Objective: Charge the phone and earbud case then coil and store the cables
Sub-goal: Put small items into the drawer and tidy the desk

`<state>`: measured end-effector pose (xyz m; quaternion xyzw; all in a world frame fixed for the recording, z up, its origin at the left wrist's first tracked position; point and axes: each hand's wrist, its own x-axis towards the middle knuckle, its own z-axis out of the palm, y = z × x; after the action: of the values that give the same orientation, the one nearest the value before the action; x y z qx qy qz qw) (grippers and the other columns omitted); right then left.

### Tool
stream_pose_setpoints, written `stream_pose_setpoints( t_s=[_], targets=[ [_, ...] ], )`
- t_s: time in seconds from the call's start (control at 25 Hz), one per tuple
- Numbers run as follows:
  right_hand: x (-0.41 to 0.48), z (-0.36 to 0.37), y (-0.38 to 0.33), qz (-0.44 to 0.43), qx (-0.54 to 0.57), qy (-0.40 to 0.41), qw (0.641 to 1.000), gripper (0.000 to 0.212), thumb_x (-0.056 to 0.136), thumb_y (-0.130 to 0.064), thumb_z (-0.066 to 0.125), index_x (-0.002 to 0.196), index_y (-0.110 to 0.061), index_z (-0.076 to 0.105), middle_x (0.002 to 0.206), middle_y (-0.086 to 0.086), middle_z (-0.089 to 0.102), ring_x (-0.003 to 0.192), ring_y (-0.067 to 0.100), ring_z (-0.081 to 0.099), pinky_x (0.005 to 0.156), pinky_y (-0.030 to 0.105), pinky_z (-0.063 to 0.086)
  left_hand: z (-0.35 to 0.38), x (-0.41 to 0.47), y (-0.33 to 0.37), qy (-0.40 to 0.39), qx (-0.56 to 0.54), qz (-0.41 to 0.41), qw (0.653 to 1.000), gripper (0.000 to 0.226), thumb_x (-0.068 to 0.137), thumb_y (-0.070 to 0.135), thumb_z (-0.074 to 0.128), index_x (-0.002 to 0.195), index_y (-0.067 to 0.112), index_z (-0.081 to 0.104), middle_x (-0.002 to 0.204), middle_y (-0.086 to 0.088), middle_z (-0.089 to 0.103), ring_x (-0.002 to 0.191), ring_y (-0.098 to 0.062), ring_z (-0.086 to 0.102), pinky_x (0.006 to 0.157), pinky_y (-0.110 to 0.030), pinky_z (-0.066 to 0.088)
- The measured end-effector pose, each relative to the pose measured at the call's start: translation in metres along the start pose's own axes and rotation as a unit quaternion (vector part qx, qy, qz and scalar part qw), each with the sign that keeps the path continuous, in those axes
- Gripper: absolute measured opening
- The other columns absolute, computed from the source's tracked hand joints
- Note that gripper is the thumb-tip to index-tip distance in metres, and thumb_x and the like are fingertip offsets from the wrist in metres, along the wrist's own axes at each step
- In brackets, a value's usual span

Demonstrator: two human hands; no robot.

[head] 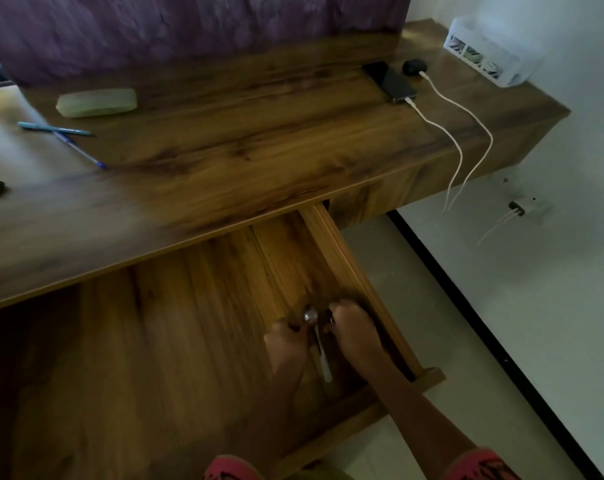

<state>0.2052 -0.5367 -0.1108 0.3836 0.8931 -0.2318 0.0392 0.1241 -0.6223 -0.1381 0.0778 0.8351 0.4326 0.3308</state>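
Wooden desk (259, 140) bearing phone (390, 81) and earbud case (414, 67) with white cables (461, 161) plugged in, a white basket (487, 60), a green case (96, 102) and two pens (54, 129).

Head view, one wide-angle camera. Worn on the person's head, it is sitting above the front edge of the desk (245, 140) and is looking forward and steeply down. It is facing the desk's far edge, which is running along purple fabric (189, 29) at the top. The open drawer (349, 258) below the front edge is lying nearest, with the left hand (286, 341) and right hand (356, 337) reaching in from the bottom. The desk's far right corner is sitting farther off, upper right. Floor (397, 289) and wall (535, 271) are filling the right side. The desk's left end is running out of view.
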Motion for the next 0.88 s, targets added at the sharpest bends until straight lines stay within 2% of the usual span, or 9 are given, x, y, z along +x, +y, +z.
stream_pose_setpoints(
  t_s=[0.12, 0.32, 0.48, 0.56, 0.68, 0.76, 0.88],
  targets=[
    [0.0, -0.003, -0.007, -0.017, 0.003, 0.031, 0.999, 0.024, 0.092, -0.019, 0.053, 0.115, -0.011, 0.055, 0.116, 0.004, 0.057, 0.11, 0.018, 0.052, 0.084, 0.024, 0.042, -0.012, 0.001, 0.003, 0.013, 0.024, 0.027, 0.999, 0.023, 0.086, 0.027, 0.064, 0.084, 0.004, 0.07, 0.077, -0.01, 0.069, 0.069, -0.019, 0.065, 0.059, -0.027, 0.051],
    [0.011, -0.023, -0.057, -0.094, 0.022, 0.081, 0.992, 0.03, 0.093, -0.026, 0.053, 0.119, -0.011, 0.055, 0.119, 0.004, 0.058, 0.112, 0.016, 0.052, 0.089, 0.026, 0.044, -0.062, 0.001, 0.025, 0.084, 0.061, 0.094, 0.99, 0.026, 0.092, 0.025, 0.054, 0.08, 0.005, 0.066, 0.067, -0.005, 0.063, 0.052, -0.014, 0.056, 0.046, -0.023, 0.042],
    [0.032, -0.038, -0.14, -0.177, 0.047, 0.147, 0.972, 0.026, 0.093, -0.031, 0.051, 0.112, -0.015, 0.06, 0.111, 0.0, 0.062, 0.104, 0.013, 0.056, 0.08, 0.021, 0.045, -0.136, 0.003, 0.047, 0.219, 0.087, 0.162, 0.958, 0.027, 0.093, 0.029, 0.052, 0.075, 0.011, 0.061, 0.063, 0.003, 0.058, 0.051, -0.008, 0.05, 0.044, -0.022, 0.034],
    [0.045, -0.04, -0.184, -0.211, 0.06, 0.16, 0.962, 0.024, 0.094, -0.032, 0.05, 0.102, -0.014, 0.063, 0.102, 0.0, 0.063, 0.099, 0.014, 0.057, 0.078, 0.028, 0.05, -0.178, 0.007, 0.059, 0.288, 0.101, 0.193, 0.933, 0.027, 0.092, 0.03, 0.053, 0.076, 0.012, 0.063, 0.062, 0.004, 0.059, 0.051, -0.009, 0.052, 0.043, -0.023, 0.035],
    [0.074, -0.039, -0.246, -0.244, 0.079, 0.168, 0.952, 0.024, 0.093, -0.031, 0.051, 0.096, -0.011, 0.064, 0.098, 0.003, 0.065, 0.097, 0.02, 0.057, 0.077, 0.036, 0.049, -0.241, 0.023, 0.073, 0.366, 0.12, 0.199, 0.901, 0.024, 0.091, 0.03, 0.055, 0.082, 0.011, 0.067, 0.071, -0.002, 0.068, 0.06, -0.014, 0.06, 0.045, -0.023, 0.036],
    [0.096, -0.031, -0.287, -0.259, 0.078, 0.149, 0.951, 0.024, 0.092, -0.029, 0.051, 0.1, -0.01, 0.063, 0.105, 0.005, 0.062, 0.103, 0.022, 0.055, 0.082, 0.037, 0.048, -0.285, 0.045, 0.073, 0.388, 0.126, 0.197, 0.891, 0.025, 0.091, 0.032, 0.055, 0.085, 0.011, 0.068, 0.077, -0.004, 0.071, 0.065, -0.018, 0.064, 0.05, -0.024, 0.04],
    [0.135, -0.011, -0.336, -0.25, 0.063, 0.084, 0.963, 0.038, 0.093, -0.03, 0.051, 0.125, -0.009, 0.052, 0.142, 0.009, 0.042, 0.131, 0.023, 0.037, 0.103, 0.035, 0.038, -0.342, 0.091, 0.063, 0.38, 0.153, 0.208, 0.888, 0.026, 0.091, 0.035, 0.055, 0.09, 0.012, 0.067, 0.085, -0.006, 0.072, 0.072, -0.021, 0.066, 0.058, -0.03, 0.05]
  ],
)
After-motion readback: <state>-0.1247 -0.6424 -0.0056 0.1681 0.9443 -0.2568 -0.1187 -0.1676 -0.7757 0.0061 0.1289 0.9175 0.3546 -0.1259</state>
